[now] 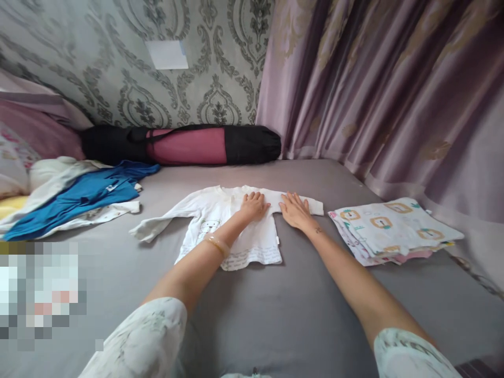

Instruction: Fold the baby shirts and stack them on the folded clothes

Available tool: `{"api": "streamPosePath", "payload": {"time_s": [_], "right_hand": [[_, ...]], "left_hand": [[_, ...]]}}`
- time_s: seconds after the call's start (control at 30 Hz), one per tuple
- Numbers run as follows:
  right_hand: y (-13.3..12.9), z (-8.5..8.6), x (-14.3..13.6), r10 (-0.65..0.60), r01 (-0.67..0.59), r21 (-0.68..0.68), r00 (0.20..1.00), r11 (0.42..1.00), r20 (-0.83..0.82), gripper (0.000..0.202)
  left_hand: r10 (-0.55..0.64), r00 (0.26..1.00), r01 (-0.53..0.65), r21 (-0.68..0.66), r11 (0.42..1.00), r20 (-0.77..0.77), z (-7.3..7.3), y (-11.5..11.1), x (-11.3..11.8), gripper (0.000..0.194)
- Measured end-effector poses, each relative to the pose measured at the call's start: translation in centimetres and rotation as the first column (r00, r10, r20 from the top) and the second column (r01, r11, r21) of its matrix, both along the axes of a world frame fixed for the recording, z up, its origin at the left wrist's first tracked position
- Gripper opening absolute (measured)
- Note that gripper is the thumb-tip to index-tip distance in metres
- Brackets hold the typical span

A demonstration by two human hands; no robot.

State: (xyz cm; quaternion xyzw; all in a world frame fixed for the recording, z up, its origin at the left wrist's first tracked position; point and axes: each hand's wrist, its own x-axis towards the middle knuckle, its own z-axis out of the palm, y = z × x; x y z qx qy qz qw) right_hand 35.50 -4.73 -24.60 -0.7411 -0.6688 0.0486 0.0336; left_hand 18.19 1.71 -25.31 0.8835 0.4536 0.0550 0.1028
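Observation:
A small white long-sleeved shirt point(260, 239) lies spread on the grey bed sheet point(275, 310), its collar toward the wall. An animal face and lines of print show on its front. My left hand point(254, 206) rests flat on the upper chest of the shirt, fingers stretched out. Flat on the sleeve at the right, near the armpit, lies my right hand point(294, 209), its fingers spread. The other sleeve reaches out to the left, bent and creased at the cuff. My left forearm hides part of the shirt's front.
A stack of folded printed cloths point(397, 226) lies at the right. Loose clothes, with a blue garment point(86, 197) among them, are heaped at the left. A long black and pink bag point(189, 145) lies along the wall. Purple curtains point(354, 79) hang at the right; the lower left is pixelated.

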Motion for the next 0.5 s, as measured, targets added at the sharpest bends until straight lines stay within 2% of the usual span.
{"api": "streamPosePath", "payload": {"time_s": [0.13,0.23,0.3,0.37,0.43,0.5], "right_hand": [[0.7,-0.7,0.0,-0.121,0.117,-0.106,0.992,0.987,-0.032,0.059],[1.2,0.3,0.0,-0.148,0.144,-0.171,0.989,0.975,-0.012,0.059],[1.6,1.1,-1.0,-0.157,0.157,-0.149,0.988,0.976,0.014,0.057],[2.0,1.7,-3.0,-0.095,0.098,-0.057,0.995,0.994,0.038,0.055],[2.6,1.8,-5.9,0.042,-0.042,0.007,0.999,0.999,0.021,0.055],[3.7,1.6,-8.9,0.170,-0.171,-0.017,0.984,0.985,-0.053,0.058]], "left_hand": [[0.036,0.999,-0.034,-0.086,0.996,0.027,-1.1,0.0,0.0,0.061],[0.018,0.999,-0.010,-0.164,0.986,0.049,-0.3,0.5,-0.4,0.061],[0.016,0.998,-0.001,-0.207,0.978,0.066,0.7,0.7,-1.4,0.058],[0.033,0.995,-0.013,-0.199,0.980,0.099,1.7,0.6,-3.3,0.054],[0.070,0.984,-0.044,-0.161,0.986,0.165,2.4,0.1,-5.9,0.053],[0.142,0.957,-0.109,-0.140,0.984,0.253,2.9,-0.6,-8.9,0.049]]}}
